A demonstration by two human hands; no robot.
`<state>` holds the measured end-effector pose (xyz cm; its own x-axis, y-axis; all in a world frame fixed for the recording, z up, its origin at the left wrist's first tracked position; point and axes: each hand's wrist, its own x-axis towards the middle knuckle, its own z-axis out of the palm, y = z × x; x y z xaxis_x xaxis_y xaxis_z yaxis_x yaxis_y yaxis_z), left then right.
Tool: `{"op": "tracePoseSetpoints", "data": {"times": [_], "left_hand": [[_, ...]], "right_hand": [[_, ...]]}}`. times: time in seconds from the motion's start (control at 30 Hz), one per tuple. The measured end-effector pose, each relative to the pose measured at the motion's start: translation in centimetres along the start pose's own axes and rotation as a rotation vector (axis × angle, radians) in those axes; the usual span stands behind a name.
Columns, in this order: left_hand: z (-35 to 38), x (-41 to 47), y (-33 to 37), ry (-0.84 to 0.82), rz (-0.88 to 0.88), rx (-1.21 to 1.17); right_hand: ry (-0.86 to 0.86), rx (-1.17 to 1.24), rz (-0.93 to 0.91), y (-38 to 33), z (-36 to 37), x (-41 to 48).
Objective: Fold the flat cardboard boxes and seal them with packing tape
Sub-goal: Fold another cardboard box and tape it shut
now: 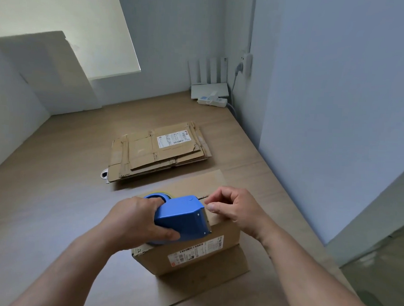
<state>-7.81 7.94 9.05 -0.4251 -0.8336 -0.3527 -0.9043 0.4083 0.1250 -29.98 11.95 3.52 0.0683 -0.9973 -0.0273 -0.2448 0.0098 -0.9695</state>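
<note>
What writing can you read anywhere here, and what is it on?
Nothing legible.
Side label on the folded box: barcodes and print, too blurred to read.
Top label on the flat cardboard stack: too small to read.
Blue tape dispenser: no text seen.

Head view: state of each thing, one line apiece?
Folded box: erected, top flaps down, seam looks untaped.
Tape dispenser: held at the box top.
Left hand: grips the dispenser.
Right hand: fingers curled by the cutter; tape pinch unclear.
Flat boxes: stacked, unfolded, on the floor.
</note>
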Motion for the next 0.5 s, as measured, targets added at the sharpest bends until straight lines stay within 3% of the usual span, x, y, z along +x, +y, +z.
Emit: {"op": "tracePoseSetpoints", "data": {"times": [0.27,0.4,0.5], "left_hand": [[-0.7,0.0,0.1,-0.012,0.011,-0.027],[-1.8,0.9,0.1,-0.044,0.017,-0.238],[-3.0,1.9,0.8,-0.106,0.012,-0.27]], "right_hand": [[0.048,0.026,-0.044,0.1,0.7,-0.2],[0.15,0.073,-0.029,0.2,0.8,0.0],[0.24,0.088,-0.018,0.1,0.5,0.3]]}}
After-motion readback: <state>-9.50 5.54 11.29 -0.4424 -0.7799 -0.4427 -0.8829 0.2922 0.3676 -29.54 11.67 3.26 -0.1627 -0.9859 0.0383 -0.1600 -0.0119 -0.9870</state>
